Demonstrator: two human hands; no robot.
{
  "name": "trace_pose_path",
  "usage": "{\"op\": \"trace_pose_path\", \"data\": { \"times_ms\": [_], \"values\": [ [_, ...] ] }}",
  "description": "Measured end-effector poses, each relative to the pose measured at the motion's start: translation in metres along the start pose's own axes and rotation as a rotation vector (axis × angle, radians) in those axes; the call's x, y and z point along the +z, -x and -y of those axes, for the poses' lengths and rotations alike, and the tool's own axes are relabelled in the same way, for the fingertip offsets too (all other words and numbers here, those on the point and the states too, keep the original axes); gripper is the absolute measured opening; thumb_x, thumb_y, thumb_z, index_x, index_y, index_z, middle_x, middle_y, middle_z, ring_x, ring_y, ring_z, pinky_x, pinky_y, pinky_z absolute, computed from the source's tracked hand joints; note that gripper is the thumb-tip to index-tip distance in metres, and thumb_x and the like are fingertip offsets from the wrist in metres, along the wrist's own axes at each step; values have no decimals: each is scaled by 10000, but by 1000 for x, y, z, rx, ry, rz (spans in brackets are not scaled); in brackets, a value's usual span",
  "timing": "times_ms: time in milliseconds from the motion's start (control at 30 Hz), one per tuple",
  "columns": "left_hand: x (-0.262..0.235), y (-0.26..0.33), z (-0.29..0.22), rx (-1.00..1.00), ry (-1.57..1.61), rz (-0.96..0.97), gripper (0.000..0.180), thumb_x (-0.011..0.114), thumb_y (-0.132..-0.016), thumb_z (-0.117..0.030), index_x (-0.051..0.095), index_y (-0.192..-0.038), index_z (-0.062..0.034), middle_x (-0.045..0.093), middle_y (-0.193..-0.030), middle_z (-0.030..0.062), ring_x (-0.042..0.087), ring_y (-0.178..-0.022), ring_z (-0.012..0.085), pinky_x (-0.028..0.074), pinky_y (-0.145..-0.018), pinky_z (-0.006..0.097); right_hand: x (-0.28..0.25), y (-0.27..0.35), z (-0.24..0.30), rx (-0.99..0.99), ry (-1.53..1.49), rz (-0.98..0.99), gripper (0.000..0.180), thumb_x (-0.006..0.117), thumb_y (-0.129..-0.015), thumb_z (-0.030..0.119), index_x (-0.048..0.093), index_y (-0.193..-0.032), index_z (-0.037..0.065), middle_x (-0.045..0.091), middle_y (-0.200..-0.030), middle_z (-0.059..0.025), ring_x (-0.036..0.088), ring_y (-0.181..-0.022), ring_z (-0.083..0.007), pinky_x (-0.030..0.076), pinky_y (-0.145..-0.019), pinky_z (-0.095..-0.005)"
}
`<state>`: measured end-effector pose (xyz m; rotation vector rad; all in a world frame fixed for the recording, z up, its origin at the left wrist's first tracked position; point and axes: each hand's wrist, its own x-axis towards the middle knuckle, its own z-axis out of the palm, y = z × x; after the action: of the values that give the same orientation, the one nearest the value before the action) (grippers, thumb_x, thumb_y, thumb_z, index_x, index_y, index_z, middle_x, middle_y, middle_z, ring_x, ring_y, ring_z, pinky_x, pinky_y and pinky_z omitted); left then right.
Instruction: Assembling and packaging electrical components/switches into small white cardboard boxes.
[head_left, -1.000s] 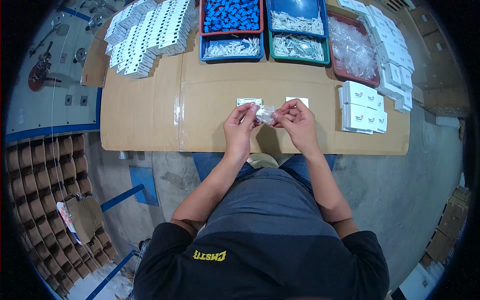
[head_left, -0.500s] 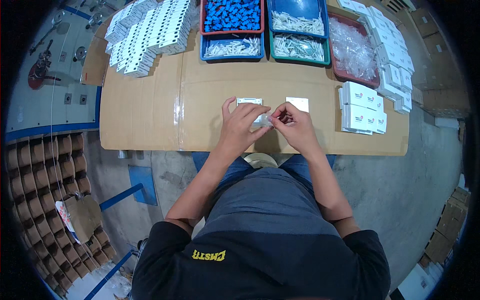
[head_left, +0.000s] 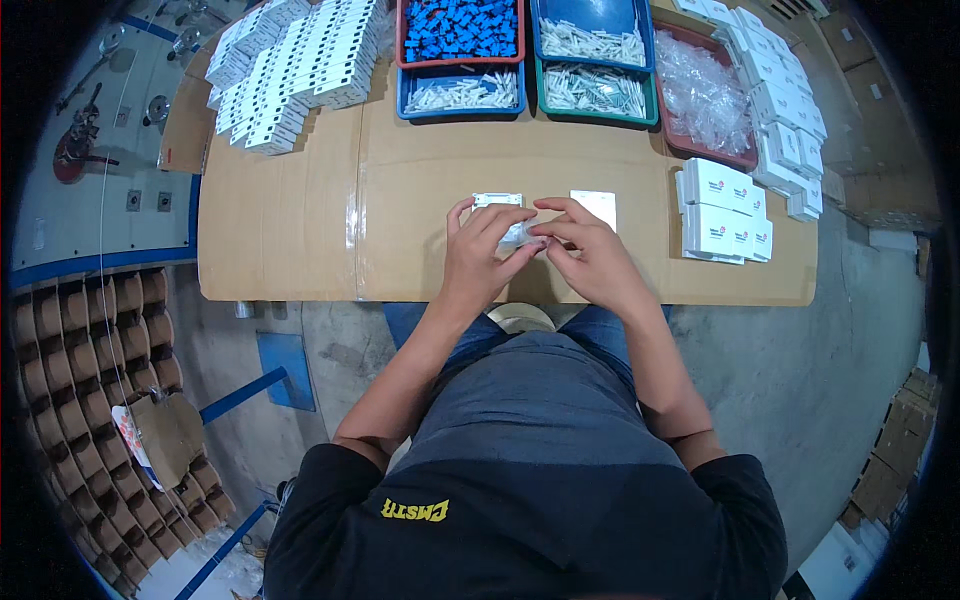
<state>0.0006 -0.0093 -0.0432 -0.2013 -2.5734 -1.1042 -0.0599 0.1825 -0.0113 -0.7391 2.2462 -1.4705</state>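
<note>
Near the table's front edge my left hand [head_left: 477,258] and my right hand [head_left: 598,262] meet, fingertips together. Between them is a small clear plastic bag [head_left: 521,232], pinched by both; fingers cover much of it, and I cannot make out what it contains. Just beyond my left fingers lies a white box-shaped piece [head_left: 497,199], partly hidden by the hand. A flat white rectangular piece [head_left: 597,205] lies behind my right hand.
Along the back stand a red tray of blue parts [head_left: 462,32], blue and green trays of white pieces [head_left: 597,92], and a red tray of clear bags [head_left: 703,95]. White units [head_left: 290,75] are stacked back left; white boxes [head_left: 722,212] stand at right.
My right hand has shifted slightly, its fingers now stretching further left over the clear bag toward my left fingertips. My left hand stays nearly in place, still holding the bag.
</note>
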Motion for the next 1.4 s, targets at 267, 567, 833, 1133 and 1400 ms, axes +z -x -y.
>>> {"op": "trace_pose_path", "data": {
  "times_ms": [267,567,833,1133,1400],
  "values": [
    [4,3,6,5,63,-7,398,820,-801,-204,710,-1178,-139,727,-1128,31,669,-1090,211,342,-1118,483,0,0,-4,-100,-42,133,283,651,-969,145,724,-1212,20,562,-1448,-212,639,-1208,-357,504,-1024,-385],
    [1,3,3,5,115,-18,352,792,-817,-161,724,-1159,-112,740,-1138,54,679,-1109,237,370,-1116,475,1,-2,3,-76,17,187,372,697,-975,302,725,-1215,19,539,-1478,-222,613,-1265,-379,494,-1046,-420],
    [11,11,5,13,162,-64,353,760,-857,-193,713,-1196,-105,733,-1148,63,668,-1109,258,388,-1093,477,2,-3,8,-62,118,224,408,679,-980,371,728,-1214,40,531,-1489,-228,599,-1269,-411,491,-1047,-436],
    [16,14,6,-150,234,-194,359,836,-809,-157,736,-1148,-90,732,-1131,77,659,-1090,285,467,-993,393,-6,6,21,-254,234,-176,207,757,-892,119,743,-1084,41,695,-1098,-115,695,-921,-274,554,-749,-355],
    [20,16,0,-190,249,-170,364,852,-805,-156,737,-1141,-79,733,-1125,79,659,-1080,281,470,-980,395,-18,16,55,-501,245,-478,219,799,-774,-55,753,-980,3,682,-887,-100,679,-744,-218,539,-616,-313]
  ]
}}
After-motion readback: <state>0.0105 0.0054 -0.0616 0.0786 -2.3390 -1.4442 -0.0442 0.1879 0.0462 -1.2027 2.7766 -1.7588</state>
